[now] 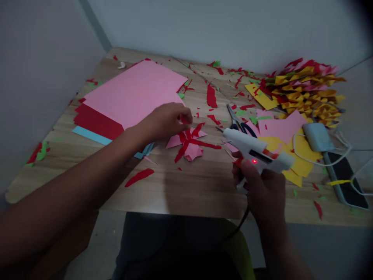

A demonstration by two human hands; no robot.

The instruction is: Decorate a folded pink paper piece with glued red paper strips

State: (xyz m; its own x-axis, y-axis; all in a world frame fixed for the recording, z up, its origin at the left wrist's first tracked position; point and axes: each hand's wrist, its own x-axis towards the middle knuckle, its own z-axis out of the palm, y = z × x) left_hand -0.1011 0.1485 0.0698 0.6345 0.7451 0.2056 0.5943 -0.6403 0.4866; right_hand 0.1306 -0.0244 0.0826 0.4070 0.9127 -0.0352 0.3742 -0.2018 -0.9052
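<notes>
Two hands at work over a paper craft piece [189, 142]: pink base w/ red strips crossing it in a star shape, lying flat near centre of desk [186, 186]. Left hand [163, 122] rests at its upper-left edge, fingers pinched together on a small red strip end. Right hand [264, 186] is just right of the piece, fingers clamped round the grip of a white glue gun [256, 149]; red indicator lit on its body, nozzle pointing left toward the piece but not touching. Dark cord runs down from the gun off the desk edge.

Behind the gun: scissors [237, 120], dark handles, lying flat. Pink sheet stack [134, 93] w/ red and blue sheets under it, back left. Yellow and pink sheets at right, partly under the gun. Heap of folded yellow/red/pink paper pieces [309, 89] at far right rear. Charger block [317, 137] w/ white cable, phone [345, 179] face up beside it, right edge.

Desk: light wood grain, littered w/ red and green scraps. Plain grey walls meet in a corner behind. Lighting dim. No legible text or brand.
</notes>
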